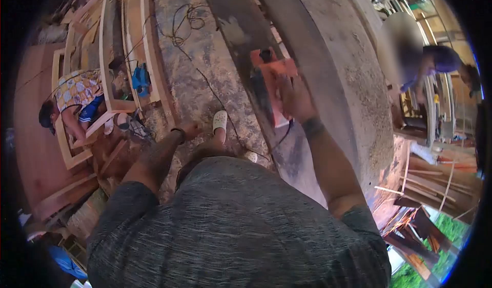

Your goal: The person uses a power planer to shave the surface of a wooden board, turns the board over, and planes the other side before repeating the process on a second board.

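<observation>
Grey-streaked shirt cloth lies nearest the camera, well short of the grip. Beyond it, the right hand is closed around an orange-red power tool, which rests on a dark board. A dark knob sits at the tool's far end, and a dark cord leaves its near end. Blur hides whether the tool carries any lettering.

Left of the grip, the board's long edge runs slantwise, with the stained floor beyond it. Ahead of the grip, the board's face extends to the top of the view, past a pale patch. Just right of it, a narrow gap parts this board from a second dark board; farther right is a rough brown surface.

Left hand, well apart from the tool, is curled over the floor; its palm is hidden, so I cannot tell whether it holds anything. Near it is a foot in a pale clog. Farther left are a blue power tool, a wooden frame and a person in a patterned top. Looped cable lies ahead and left of the grip. Another person is well off to the right.
</observation>
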Demonstrator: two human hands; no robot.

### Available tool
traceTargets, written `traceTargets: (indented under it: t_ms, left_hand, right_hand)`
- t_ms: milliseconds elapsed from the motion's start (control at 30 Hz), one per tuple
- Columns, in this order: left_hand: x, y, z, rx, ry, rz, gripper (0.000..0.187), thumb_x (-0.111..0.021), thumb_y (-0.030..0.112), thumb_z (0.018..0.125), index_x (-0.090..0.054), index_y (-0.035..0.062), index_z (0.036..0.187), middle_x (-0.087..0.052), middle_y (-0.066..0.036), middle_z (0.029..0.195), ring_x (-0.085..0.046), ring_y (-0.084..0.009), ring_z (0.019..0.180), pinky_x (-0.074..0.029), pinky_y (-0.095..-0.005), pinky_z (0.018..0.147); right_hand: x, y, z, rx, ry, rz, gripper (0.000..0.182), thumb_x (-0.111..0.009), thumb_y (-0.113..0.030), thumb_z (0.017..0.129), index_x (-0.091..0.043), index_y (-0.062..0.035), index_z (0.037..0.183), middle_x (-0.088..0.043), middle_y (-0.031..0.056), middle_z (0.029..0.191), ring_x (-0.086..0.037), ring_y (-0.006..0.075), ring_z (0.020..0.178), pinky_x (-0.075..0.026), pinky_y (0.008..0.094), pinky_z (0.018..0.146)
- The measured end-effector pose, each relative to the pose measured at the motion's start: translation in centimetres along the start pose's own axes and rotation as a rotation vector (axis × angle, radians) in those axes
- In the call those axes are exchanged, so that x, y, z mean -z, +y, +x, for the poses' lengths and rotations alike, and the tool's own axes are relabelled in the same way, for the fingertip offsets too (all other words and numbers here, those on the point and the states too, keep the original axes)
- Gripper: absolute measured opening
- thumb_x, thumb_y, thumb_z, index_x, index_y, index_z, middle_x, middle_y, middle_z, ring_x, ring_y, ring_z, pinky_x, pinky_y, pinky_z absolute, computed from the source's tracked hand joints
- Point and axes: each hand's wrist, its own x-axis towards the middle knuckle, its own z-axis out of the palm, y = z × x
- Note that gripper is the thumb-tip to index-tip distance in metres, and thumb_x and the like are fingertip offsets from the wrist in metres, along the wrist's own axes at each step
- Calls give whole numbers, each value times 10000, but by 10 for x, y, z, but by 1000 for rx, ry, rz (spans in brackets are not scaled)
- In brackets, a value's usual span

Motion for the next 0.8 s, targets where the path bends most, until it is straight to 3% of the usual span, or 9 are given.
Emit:
traceTargets:
  t_ms: [133, 267, 367, 433, 500, 567, 633, 700, 800]
  left_hand:
    - [-25, -61, -2, 33, 42, -72, 509, -555, 468, 1034, -731, -8, 1078, -732, -251, 1012, -705, -390, 965, -534, -497, 835]
    - [-26, -72, -41, 90, 69, -208, 541, -561, 495, 1022, -743, -15, 1021, -731, -236, 990, -712, -382, 939, -536, -500, 830]
    - [-13, -62, -70, 233, -35, -303, 555, -564, 516, 1013, -763, 0, 973, -733, -223, 967, -717, -373, 916, -536, -503, 834]
    - [-35, -78, -68, 185, 19, -177, 552, -570, 513, 1009, -766, -1, 963, -731, -217, 940, -719, -365, 902, -537, -502, 834]
    - [-49, -78, -67, 142, -46, -25, 544, -577, 509, 1006, -765, -1, 978, -732, -211, 930, -722, -356, 899, -539, -501, 837]
    - [-35, -70, -54, 116, -188, 150, 533, -586, 502, 1003, -761, -1, 1016, -735, -207, 936, -727, -347, 908, -543, -500, 844]
    - [-27, -55, -41, 102, -176, 222, 525, -566, 499, 1012, -759, 10, 1024, -740, -193, 921, -724, -334, 878, -549, -489, 819]
    - [-20, -37, -21, 83, -59, 180, 518, -547, 495, 1021, -757, 22, 1032, -746, -178, 906, -720, -322, 848, -554, -479, 793]
    - [-17, 2, 17, -62, 67, -36, 501, -532, 493, 1027, -751, 43, 1037, -743, -151, 882, -706, -290, 803, -552, -462, 744]
  right_hand:
    - [-26, -37, 93, 179, 8, 46, 334, -473, -368, 1087, -592, -56, 1082, -591, 87, 711, -588, 193, 510, -467, 363, 467]
    - [-49, -40, 223, 723, 155, -156, 437, -567, -495, 1019, -613, -80, 1149, -593, 81, 746, -633, 180, 628, -488, 365, 518]
    - [-51, -66, 296, 181, -138, 274, 395, -611, -256, 928, -534, -108, 1286, -615, 129, 964, -648, 298, 806, -514, 468, 620]
    - [-49, -79, 307, 116, -291, 240, 446, -620, -167, 899, -502, -105, 1325, -626, 151, 1069, -646, 346, 872, -524, 515, 662]
    - [-39, -92, 289, 453, -262, -99, 388, -611, -201, 920, -533, -76, 1278, -635, 155, 1068, -643, 333, 842, -524, 506, 653]
    - [-38, -64, 274, 1093, 115, -622, 303, -579, -211, 955, -580, -48, 1210, -645, 162, 1050, -644, 310, 793, -526, 496, 637]
    - [-33, -41, 220, 1128, 215, -624, 246, -549, -183, 985, -628, -19, 1151, -655, 170, 1062, -648, 273, 716, -526, 476, 613]
    - [-10, -17, 128, 623, 35, -263, 317, -531, -285, 1032, -651, -49, 1206, -667, 166, 1017, -666, 251, 792, -529, 430, 698]
    - [16, 40, -6, 285, 59, -107, 303, -509, -268, 1055, -626, -44, 1222, -660, 137, 1023, -640, 208, 786, -521, 381, 689]
